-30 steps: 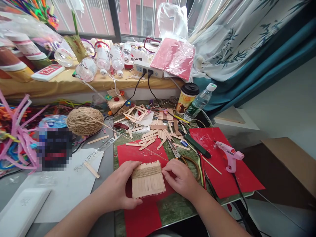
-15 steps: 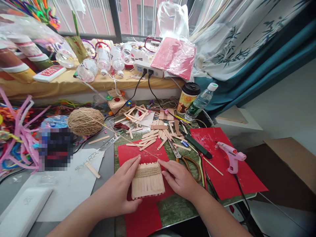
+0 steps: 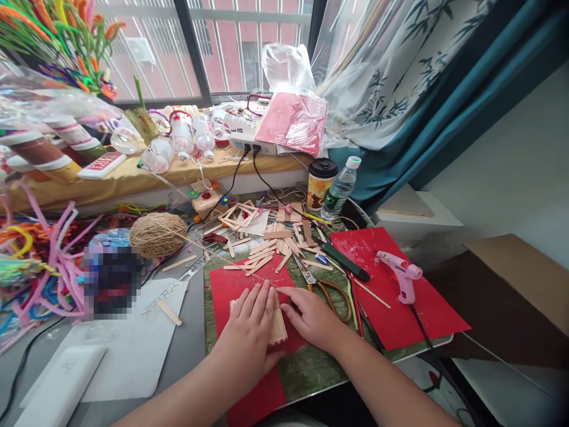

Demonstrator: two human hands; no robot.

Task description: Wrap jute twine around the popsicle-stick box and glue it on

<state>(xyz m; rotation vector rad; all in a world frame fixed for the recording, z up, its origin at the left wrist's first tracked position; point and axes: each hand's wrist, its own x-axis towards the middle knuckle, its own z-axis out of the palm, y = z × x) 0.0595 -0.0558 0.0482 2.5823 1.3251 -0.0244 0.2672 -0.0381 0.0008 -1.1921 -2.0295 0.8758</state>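
Note:
My left hand (image 3: 250, 332) lies flat, fingers stretched out, on top of a small panel of popsicle sticks (image 3: 278, 325) wrapped with twine. It covers most of the panel; only the right edge shows. The panel rests on a red paper sheet (image 3: 231, 283). My right hand (image 3: 311, 315) sits at the panel's right edge, fingers curled, index finger pointing left to touch its top corner. A strand of twine runs from the panel up to the ball of jute twine (image 3: 157, 234) at the left.
Loose popsicle sticks (image 3: 271, 249) lie beyond the panel. Scissors (image 3: 326, 287), a dark utility knife (image 3: 347, 263) and a pink glue gun (image 3: 400, 276) on a second red sheet (image 3: 400, 314) lie to the right. A cup (image 3: 320, 184) and a water bottle (image 3: 340, 190) stand behind. Pipe cleaners (image 3: 40, 261) crowd the left.
My left hand moved from the panel's left side onto its top, pressing flat. My right hand shifted slightly left at the edge. The camera view tilted up and drew back.

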